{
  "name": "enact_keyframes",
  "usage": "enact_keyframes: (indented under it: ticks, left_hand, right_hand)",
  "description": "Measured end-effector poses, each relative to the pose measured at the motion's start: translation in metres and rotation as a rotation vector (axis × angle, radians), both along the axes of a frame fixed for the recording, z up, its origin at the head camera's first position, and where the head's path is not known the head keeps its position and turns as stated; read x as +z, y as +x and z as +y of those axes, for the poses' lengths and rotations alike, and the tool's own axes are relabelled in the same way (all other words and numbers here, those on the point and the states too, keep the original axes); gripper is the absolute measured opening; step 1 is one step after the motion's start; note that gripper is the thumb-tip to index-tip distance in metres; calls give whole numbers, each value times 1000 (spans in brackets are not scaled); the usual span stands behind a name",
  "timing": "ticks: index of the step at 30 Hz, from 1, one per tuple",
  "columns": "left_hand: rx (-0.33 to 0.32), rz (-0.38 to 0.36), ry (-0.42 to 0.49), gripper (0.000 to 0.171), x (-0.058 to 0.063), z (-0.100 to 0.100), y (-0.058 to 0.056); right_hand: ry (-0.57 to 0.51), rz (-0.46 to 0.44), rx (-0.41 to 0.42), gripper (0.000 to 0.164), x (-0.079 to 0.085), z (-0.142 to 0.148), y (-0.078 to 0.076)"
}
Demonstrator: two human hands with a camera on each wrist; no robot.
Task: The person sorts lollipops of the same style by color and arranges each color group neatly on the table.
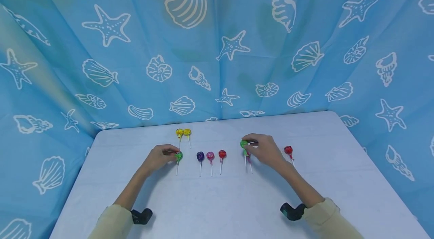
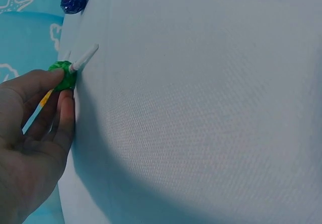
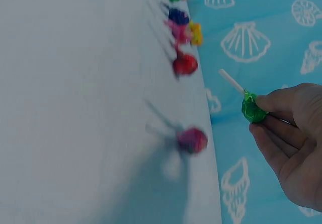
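My left hand (image 1: 161, 158) pinches the head of a green lollipop (image 1: 178, 157) at the left end of a row; the left wrist view shows thumb and fingers on its green wrapper (image 2: 63, 76). To its right lie a purple lollipop (image 1: 200, 156), a pink lollipop (image 1: 210, 155) and a red lollipop (image 1: 222, 154). My right hand (image 1: 266, 150) holds another green lollipop (image 1: 243, 144) by its head, raised off the table in the right wrist view. Below that hand a second pink lollipop (image 3: 192, 140) lies on the table, partly hidden in the head view.
Two yellow lollipops (image 1: 183, 132) lie farther back, behind the left hand. Another red lollipop (image 1: 288, 150) lies right of the right hand. A white cloth covers the table (image 1: 217, 205); a blue curtain with shells and starfish (image 1: 210, 50) hangs behind it.
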State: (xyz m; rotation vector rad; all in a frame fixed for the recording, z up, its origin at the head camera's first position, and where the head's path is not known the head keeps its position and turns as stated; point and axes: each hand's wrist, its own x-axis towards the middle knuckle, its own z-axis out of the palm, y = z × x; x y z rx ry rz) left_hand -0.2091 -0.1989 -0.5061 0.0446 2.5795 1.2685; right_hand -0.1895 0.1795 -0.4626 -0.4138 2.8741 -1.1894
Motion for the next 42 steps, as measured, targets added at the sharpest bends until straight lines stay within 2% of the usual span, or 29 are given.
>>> enact_keyframes:
  ticks: [10, 19, 27, 35, 42]
  left_hand:
    - [7, -10, -13, 26, 2, 3, 0]
    - [19, -25, -7, 26, 1, 3, -1]
    - [38, -35, -2, 26, -1, 3, -1]
    - [30, -43, 12, 27, 2, 1, -1]
    - [41, -47, 26, 27, -1, 1, -1]
  right_hand:
    - [-53, 32, 48, 22, -6, -59, -10]
    - [-116, -39, 113, 23, -14, -107, -20]
    - [-118, -87, 140, 23, -20, -136, -28]
    - [-60, -73, 195, 19, -30, -158, -35]
    - [6, -75, 190, 18, -34, -168, -33]
